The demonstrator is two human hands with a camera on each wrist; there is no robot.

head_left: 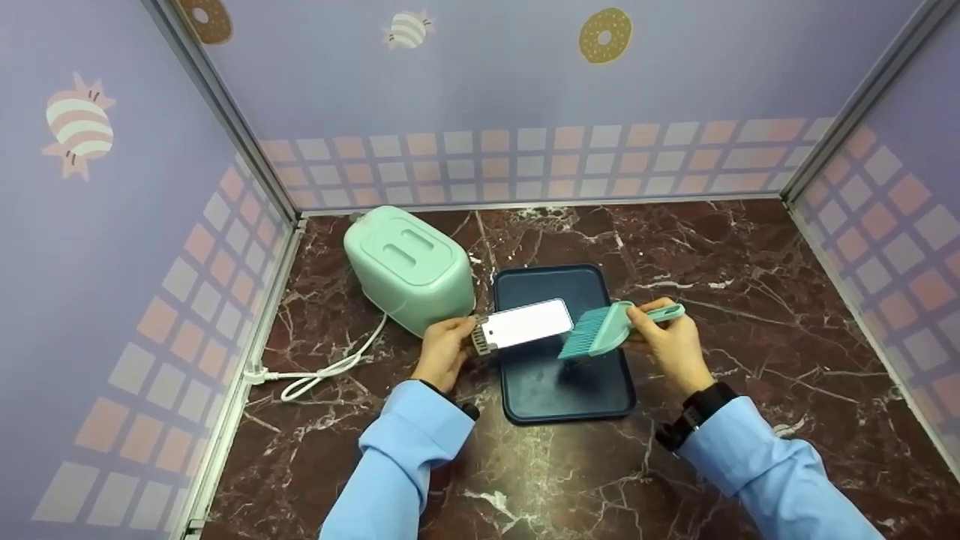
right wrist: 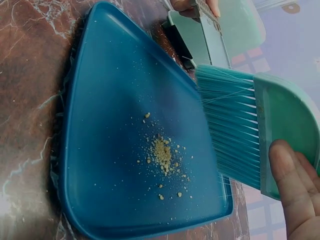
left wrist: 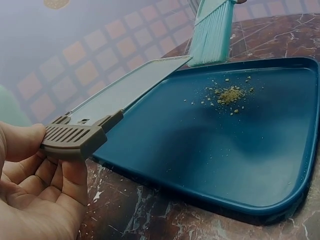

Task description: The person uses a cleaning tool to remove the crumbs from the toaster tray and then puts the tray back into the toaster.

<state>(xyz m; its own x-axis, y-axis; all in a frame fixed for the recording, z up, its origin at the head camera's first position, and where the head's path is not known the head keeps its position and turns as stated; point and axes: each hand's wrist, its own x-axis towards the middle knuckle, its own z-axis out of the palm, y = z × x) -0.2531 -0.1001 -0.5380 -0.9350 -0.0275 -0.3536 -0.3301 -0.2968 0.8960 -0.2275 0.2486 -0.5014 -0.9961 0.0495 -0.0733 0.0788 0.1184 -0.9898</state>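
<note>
My left hand point(head_left: 444, 352) pinches the brown slotted handle point(left wrist: 75, 137) of a toaster's crumb tray point(head_left: 529, 324), a flat pale plate held over the dark blue tray point(head_left: 555, 397). The green handle of a small brush point(head_left: 611, 328) is gripped in my right hand point(head_left: 671, 345). Its teal bristles point(right wrist: 230, 120) point left, their tips right at the crumb tray's far end in the head view. A small heap of yellowish crumbs point(left wrist: 230, 95) lies on the blue tray, with finer bits scattered round it.
Left of the blue tray stands a mint-green toaster point(head_left: 412, 262) with a lid on top. Its white cord point(head_left: 330, 371) trails to a plug by the left wall. Patterned panels enclose the brown marbled table point(head_left: 712, 255) at the back and sides.
</note>
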